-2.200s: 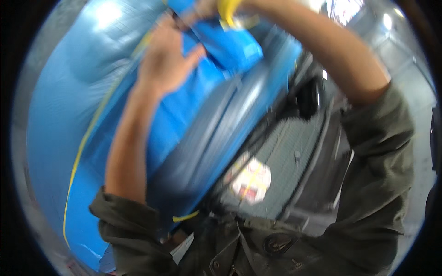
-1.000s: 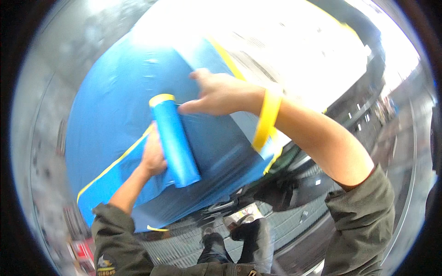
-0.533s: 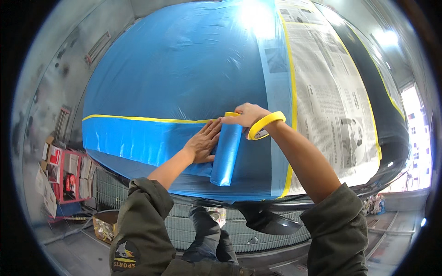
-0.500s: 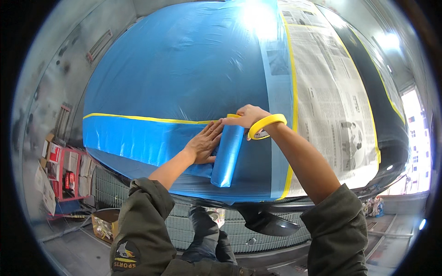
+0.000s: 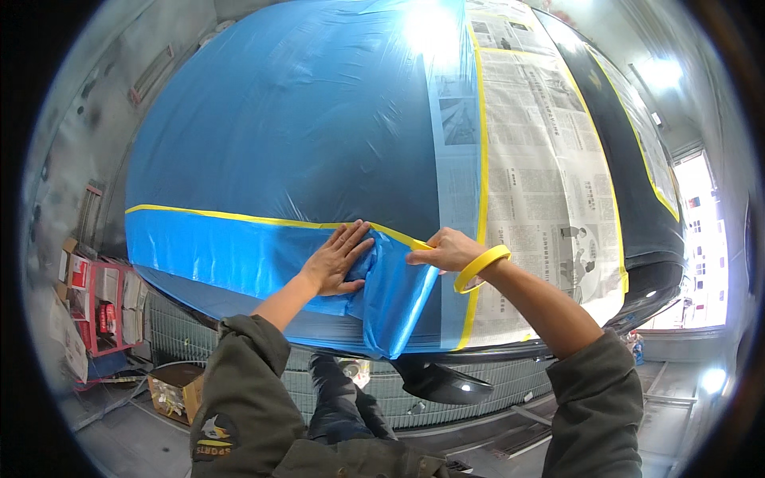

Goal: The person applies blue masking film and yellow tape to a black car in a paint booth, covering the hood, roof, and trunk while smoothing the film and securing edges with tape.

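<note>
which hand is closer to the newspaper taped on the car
Right. The right hand pinches the yellow tape at the edge of the newspaper, nearly touching it. The left hand lies flat on the blue film, farther from it.

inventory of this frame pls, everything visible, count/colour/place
masking film: 1 sheet, blue, draped over the car body
film roll: 1, blue, part unrolled, hanging between the hands
tape line: 1, yellow, across the film toward the hands
newspaper: several sheets, grey-white, right of the film, yellow-taped edges
tape roll: 1, yellow, around the right wrist
shelf: 1, red, lower left
cardboard box: 1, brown, floor lower left
left hand: flat on the film
right hand: fingers pinching the tape end
</note>
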The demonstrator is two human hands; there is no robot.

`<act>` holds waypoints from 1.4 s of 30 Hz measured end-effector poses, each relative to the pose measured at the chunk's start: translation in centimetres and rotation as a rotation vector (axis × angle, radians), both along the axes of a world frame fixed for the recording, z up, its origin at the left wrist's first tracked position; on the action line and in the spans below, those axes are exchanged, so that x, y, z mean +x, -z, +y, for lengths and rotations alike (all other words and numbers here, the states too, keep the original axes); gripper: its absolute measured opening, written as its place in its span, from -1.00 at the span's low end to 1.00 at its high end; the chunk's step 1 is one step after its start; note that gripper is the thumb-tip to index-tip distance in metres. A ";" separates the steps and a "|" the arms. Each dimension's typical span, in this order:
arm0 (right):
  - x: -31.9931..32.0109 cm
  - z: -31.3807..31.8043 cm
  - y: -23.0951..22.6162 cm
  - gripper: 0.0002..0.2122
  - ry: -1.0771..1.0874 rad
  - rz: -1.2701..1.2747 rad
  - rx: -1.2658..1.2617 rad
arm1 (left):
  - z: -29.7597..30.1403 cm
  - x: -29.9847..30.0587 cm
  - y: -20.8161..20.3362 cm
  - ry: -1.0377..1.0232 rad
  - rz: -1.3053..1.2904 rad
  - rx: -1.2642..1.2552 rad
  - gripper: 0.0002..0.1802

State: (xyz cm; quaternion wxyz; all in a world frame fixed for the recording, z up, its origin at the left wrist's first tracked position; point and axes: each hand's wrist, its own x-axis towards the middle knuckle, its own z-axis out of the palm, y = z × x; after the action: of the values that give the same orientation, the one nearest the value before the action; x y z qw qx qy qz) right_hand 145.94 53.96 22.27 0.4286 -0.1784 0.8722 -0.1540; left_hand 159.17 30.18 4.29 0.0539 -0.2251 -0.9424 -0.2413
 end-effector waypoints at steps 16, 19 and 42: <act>-6.9 13.1 -8.7 -0.57 0.206 0.234 0.143 | -0.7 2.8 2.9 -0.488 -0.120 0.100 0.06; -6.6 10.7 -9.6 -0.53 0.155 0.265 0.260 | 0.1 3.6 4.4 -0.690 -0.150 0.093 0.01; -8.8 24.8 -15.2 -0.45 0.226 0.290 0.272 | 18.1 -5.0 -7.1 -0.215 0.102 0.061 -0.06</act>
State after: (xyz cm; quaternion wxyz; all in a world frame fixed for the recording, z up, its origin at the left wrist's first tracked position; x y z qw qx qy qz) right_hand 137.12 78.72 37.49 0.2987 -0.0403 0.9519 -0.0549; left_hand 154.18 48.30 11.42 0.1343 -0.1330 -0.9494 -0.2509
